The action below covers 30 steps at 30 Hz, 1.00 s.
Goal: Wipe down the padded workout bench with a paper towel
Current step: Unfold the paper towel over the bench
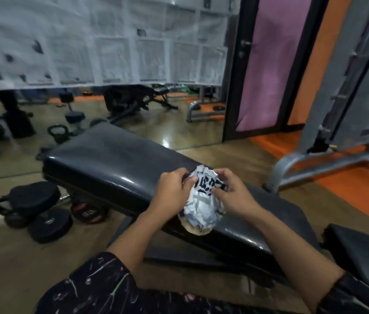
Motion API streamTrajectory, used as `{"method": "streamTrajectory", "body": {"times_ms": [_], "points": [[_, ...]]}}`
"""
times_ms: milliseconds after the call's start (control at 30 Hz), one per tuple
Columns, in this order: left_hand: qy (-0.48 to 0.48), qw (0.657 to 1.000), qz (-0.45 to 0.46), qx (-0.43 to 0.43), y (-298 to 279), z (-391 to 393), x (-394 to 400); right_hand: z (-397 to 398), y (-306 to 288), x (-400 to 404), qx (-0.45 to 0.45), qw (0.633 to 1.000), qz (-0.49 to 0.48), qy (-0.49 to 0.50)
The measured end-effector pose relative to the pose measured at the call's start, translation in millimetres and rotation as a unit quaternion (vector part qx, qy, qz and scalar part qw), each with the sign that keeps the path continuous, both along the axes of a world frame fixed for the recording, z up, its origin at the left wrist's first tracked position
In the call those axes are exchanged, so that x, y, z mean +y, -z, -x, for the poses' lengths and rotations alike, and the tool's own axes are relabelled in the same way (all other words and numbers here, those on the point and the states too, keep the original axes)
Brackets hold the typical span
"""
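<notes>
Both hands over black padded surface (111, 164), holding crumpled paper (201, 200) between them. Left hand (173, 192) grip curled round paper's left edge. Right hand (231, 191) grip pinching paper's top right. Paper white with black marks, bunched up, just above the pad near its front edge. Pad shiny, tilted, running from near left to far right. Round weights (50, 225) and kettlebell (57, 132) on floor at left. Grey metal frame (315, 159) at right.
</notes>
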<state>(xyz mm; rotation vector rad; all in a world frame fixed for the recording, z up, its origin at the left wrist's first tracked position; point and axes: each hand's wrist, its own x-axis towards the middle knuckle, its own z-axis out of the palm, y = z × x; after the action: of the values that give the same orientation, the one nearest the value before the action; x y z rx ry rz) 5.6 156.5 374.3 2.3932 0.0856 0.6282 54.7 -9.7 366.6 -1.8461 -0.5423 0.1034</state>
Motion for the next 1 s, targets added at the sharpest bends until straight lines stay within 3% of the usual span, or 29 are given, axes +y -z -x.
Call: {"method": "streamTrajectory", "body": {"times_ms": [267, 533, 633, 733, 800, 900, 1000], "points": [[-0.161, 0.983, 0.005, -0.086, -64, 3, 147, 10, -43, 177, -0.038, 0.994, -0.096, -0.027], [-0.261, 0.958, -0.015, -0.114, -78, 4, 255, 5, -63, 304, -0.112, 0.993, 0.002, -0.033], [-0.270, 0.958, -0.009, -0.093, -66, -7, 277, -1, -55, 327, -0.192, 0.976, 0.092, -0.033], [-0.249, 0.965, 0.015, -0.083, -49, -17, 282, -2, -44, 337, -0.304, 0.933, 0.192, -0.025], [-0.242, 0.966, 0.020, -0.090, -39, -20, 280, 2, -33, 340, -0.338, 0.910, 0.230, -0.073], [-0.250, 0.956, -0.047, -0.149, -35, -16, 282, 6, -24, 341, -0.341, 0.902, 0.233, -0.122], [-0.195, 0.961, -0.135, -0.143, -34, 3, 270, 0, -39, 332, -0.286, 0.943, 0.116, -0.125]]}}
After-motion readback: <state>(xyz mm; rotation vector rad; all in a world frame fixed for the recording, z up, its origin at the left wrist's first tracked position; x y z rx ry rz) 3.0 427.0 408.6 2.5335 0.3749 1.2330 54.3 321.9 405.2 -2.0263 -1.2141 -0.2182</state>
